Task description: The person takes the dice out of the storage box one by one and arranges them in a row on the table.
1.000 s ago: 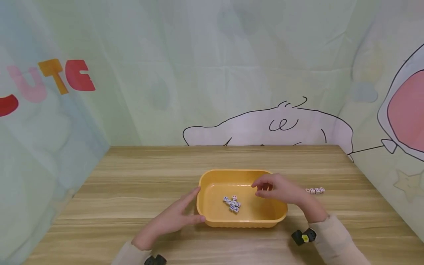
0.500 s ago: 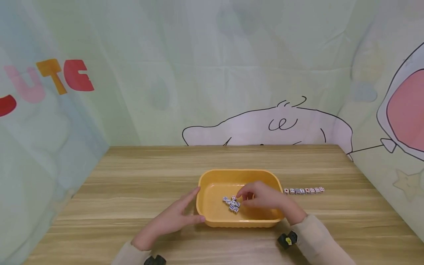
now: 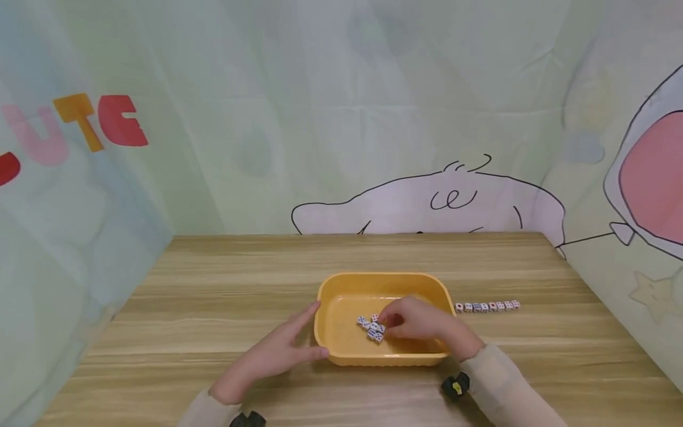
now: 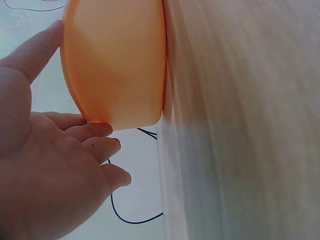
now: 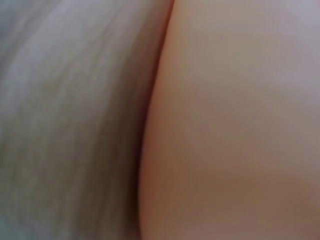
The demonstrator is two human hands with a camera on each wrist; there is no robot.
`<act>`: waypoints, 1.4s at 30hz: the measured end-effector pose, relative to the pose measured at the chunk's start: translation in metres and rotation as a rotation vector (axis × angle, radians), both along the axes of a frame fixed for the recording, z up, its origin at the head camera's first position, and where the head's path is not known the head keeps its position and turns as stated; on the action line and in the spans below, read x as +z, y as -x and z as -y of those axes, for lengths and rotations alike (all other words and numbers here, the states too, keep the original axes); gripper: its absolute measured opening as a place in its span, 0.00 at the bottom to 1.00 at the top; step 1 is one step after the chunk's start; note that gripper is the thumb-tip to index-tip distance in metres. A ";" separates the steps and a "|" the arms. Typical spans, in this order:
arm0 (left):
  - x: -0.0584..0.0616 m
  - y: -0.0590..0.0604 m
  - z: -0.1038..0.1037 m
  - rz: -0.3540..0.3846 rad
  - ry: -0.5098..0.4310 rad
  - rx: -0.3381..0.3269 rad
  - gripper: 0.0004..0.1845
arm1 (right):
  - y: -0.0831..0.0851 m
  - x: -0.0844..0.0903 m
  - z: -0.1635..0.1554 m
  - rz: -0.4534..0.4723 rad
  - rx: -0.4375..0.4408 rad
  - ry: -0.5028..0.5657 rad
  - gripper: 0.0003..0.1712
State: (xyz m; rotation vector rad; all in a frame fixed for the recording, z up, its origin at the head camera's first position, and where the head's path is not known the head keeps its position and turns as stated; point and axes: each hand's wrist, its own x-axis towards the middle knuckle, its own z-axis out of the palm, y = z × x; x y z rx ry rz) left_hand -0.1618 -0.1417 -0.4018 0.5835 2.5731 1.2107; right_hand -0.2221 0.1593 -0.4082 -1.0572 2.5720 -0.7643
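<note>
Left hand (image 3: 272, 356): fingers straight, pressing the left wall of the yellow plastic tub (image 3: 341, 350) on the wooden counter (image 3: 213, 296).
Right hand (image 3: 418, 320): inside the tub — fingers curled at the small white dice (image 3: 372, 328); a grasp cannot be told.
Row of white dice (image 3: 487, 306): on the counter, just right of the tub.

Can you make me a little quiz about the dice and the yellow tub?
1. True or false: the left hand rests against the outside of the yellow tub.
2. Where does the row of dice lie? A inside the tub, B on the table right of the tub, C on the left hand.
3. Which hand reaches the dice in the tub?
Key: 1 true; 2 B; 3 the right hand.
</note>
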 end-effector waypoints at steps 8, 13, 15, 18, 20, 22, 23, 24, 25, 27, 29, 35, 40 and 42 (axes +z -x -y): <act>0.001 0.000 0.000 0.011 -0.002 0.002 0.49 | -0.001 -0.001 0.003 0.028 -0.029 0.010 0.05; 0.002 -0.001 -0.001 0.013 -0.007 -0.001 0.49 | -0.002 0.000 0.002 0.029 -0.033 0.007 0.04; 0.003 -0.001 -0.001 0.014 -0.006 0.000 0.49 | -0.002 0.000 0.001 0.017 -0.031 0.005 0.04; 0.003 -0.001 -0.002 0.015 -0.003 0.001 0.49 | -0.002 0.001 -0.001 0.003 -0.048 0.001 0.03; 0.003 -0.001 -0.002 0.014 0.001 0.002 0.49 | -0.003 0.002 -0.003 0.004 -0.064 0.002 0.03; 0.003 -0.001 -0.002 0.012 0.003 0.003 0.49 | -0.004 0.005 -0.007 0.019 -0.088 0.010 0.02; 0.003 -0.001 -0.002 0.012 0.004 0.004 0.49 | -0.005 0.007 -0.009 0.026 -0.099 0.018 0.02; 0.002 -0.001 -0.002 0.012 0.006 0.005 0.49 | -0.005 0.010 -0.012 0.027 -0.107 0.026 0.01; 0.002 -0.001 -0.002 0.011 0.006 0.005 0.49 | -0.006 0.013 -0.015 0.023 -0.115 0.031 0.02; 0.001 0.000 -0.002 0.011 0.007 0.006 0.49 | -0.007 0.021 -0.022 -0.007 -0.112 0.047 0.03; 0.001 0.000 -0.002 0.011 0.007 0.006 0.50 | -0.008 0.027 -0.031 -0.045 -0.110 0.063 0.04; 0.001 0.000 -0.002 0.008 0.006 0.006 0.50 | -0.010 0.041 -0.067 -0.051 -0.174 0.129 0.07; 0.002 0.000 -0.002 0.014 0.002 -0.001 0.49 | -0.012 0.049 -0.104 -0.083 -0.291 0.122 0.07; 0.003 0.000 -0.002 0.018 0.002 -0.001 0.49 | -0.012 0.051 -0.120 -0.102 -0.338 0.117 0.07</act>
